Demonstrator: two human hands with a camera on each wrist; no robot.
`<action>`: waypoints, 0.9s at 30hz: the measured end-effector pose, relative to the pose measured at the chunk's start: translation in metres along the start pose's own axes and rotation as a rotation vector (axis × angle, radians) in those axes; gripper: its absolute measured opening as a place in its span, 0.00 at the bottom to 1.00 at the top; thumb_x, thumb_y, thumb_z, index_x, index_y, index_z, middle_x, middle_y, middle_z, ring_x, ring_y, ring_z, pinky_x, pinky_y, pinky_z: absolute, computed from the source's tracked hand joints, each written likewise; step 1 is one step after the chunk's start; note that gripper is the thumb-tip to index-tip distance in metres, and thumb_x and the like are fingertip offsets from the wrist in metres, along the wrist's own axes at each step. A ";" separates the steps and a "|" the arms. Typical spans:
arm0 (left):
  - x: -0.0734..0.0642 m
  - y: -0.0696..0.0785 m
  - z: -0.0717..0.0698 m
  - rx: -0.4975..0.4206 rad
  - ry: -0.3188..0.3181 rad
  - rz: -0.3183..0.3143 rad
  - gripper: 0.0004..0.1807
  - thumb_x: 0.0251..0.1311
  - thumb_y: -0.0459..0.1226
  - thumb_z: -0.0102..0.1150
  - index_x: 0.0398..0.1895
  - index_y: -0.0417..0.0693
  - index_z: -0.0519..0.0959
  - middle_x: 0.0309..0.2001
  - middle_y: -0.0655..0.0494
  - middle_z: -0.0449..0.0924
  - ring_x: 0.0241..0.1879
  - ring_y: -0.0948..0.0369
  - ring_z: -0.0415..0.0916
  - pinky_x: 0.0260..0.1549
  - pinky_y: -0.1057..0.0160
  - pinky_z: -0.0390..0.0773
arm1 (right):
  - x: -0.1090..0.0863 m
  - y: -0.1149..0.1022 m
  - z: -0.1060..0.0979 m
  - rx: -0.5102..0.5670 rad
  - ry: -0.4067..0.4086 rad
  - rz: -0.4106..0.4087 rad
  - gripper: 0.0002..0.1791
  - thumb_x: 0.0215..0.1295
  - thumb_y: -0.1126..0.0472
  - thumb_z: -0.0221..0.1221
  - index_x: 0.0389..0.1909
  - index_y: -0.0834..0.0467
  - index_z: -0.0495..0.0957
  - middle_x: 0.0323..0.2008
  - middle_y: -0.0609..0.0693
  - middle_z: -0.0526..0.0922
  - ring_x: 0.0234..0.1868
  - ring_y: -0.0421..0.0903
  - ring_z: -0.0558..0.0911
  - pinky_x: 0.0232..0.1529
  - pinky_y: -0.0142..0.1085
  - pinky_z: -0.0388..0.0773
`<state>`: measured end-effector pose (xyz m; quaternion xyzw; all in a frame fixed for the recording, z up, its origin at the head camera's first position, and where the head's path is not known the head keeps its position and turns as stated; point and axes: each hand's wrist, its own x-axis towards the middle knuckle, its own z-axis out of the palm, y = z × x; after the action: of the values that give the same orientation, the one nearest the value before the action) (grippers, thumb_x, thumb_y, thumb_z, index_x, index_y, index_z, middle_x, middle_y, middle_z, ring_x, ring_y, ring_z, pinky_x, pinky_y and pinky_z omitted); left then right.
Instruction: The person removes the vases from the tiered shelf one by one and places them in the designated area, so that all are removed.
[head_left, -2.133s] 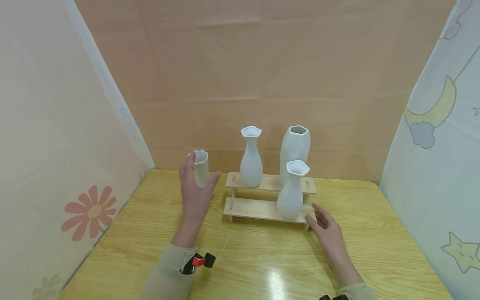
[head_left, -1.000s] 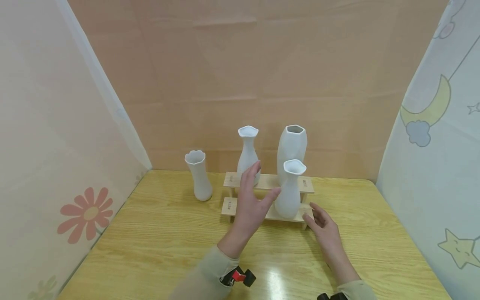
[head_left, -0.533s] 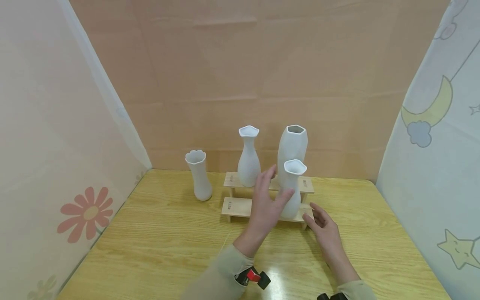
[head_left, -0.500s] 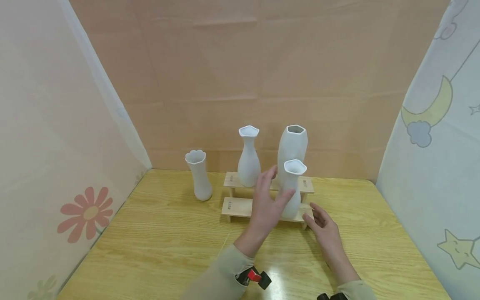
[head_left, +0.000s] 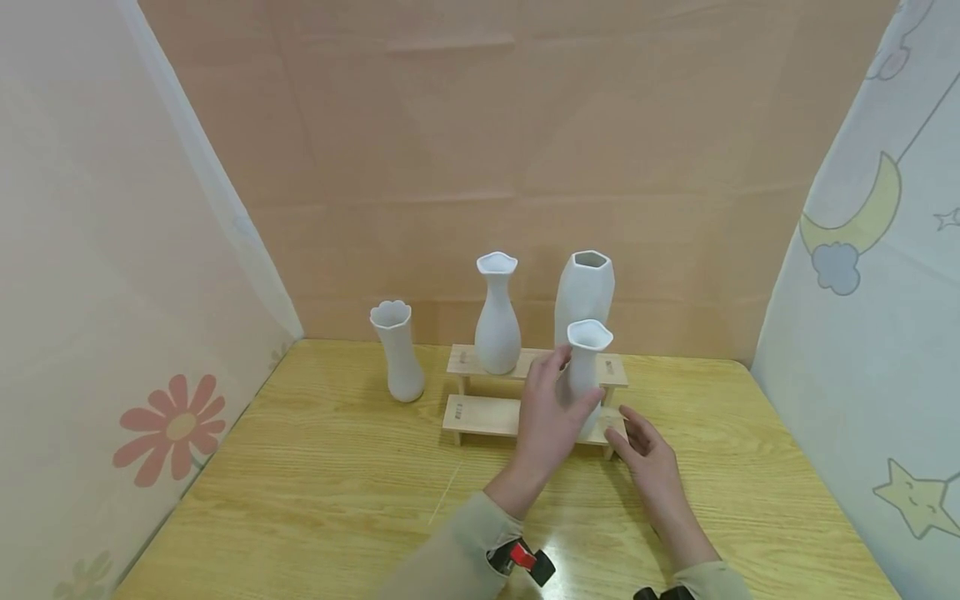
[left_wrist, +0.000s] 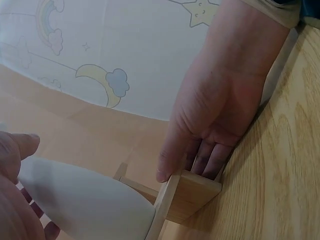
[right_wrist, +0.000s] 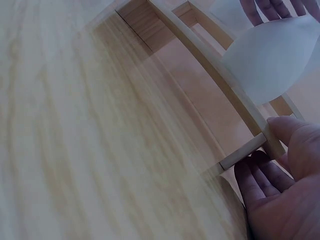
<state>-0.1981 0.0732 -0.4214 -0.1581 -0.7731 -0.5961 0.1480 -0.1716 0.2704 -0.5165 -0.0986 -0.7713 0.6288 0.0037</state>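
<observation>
My left hand (head_left: 551,417) curls round the front white vase (head_left: 587,362), thumb on the near side and fingers on its left and far side. That narrow-necked vase with a wavy rim stands upright at the right of the lower tier of a two-tier wooden stand (head_left: 483,414). In the right wrist view, the fingertips (right_wrist: 267,11) of the left hand lie against its body. My right hand (head_left: 654,467) pinches the stand's right end, thumb on the board's top and the other fingers by the leg, as the left wrist view shows.
On the upper tier stand a second narrow-necked vase (head_left: 497,329) at left and a taller faceted vase (head_left: 585,292) at right, partly behind the front one. A scalloped-rim vase (head_left: 401,358) stands on the wooden table (head_left: 322,475) left of the stand. Printed cloths hang either side.
My left hand has left the scalloped vase, swept right past the stand's left part and come round the front vase. The right hand stays at the stand's end.
</observation>
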 end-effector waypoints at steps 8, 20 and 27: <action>-0.002 -0.004 0.005 0.062 0.005 0.008 0.39 0.68 0.41 0.80 0.80 0.54 0.73 0.69 0.56 0.75 0.66 0.58 0.75 0.62 0.45 0.81 | 0.001 -0.001 0.000 -0.013 -0.003 0.005 0.46 0.81 0.41 0.64 0.90 0.50 0.57 0.86 0.64 0.55 0.84 0.60 0.59 0.76 0.41 0.70; -0.002 -0.010 0.010 0.103 0.023 0.004 0.39 0.66 0.37 0.81 0.79 0.53 0.74 0.69 0.57 0.76 0.67 0.58 0.74 0.63 0.44 0.81 | 0.000 -0.002 0.001 -0.011 0.004 -0.004 0.46 0.80 0.40 0.65 0.89 0.51 0.57 0.86 0.64 0.55 0.84 0.60 0.60 0.79 0.51 0.66; -0.003 -0.010 0.011 0.132 0.023 0.002 0.39 0.66 0.35 0.80 0.79 0.52 0.74 0.69 0.55 0.76 0.68 0.56 0.74 0.66 0.44 0.80 | -0.001 -0.002 0.001 -0.014 0.013 -0.004 0.45 0.80 0.40 0.65 0.89 0.51 0.59 0.85 0.64 0.58 0.83 0.59 0.62 0.60 0.20 0.71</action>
<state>-0.2004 0.0814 -0.4342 -0.1419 -0.8089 -0.5454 0.1677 -0.1713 0.2692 -0.5150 -0.1014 -0.7758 0.6227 0.0095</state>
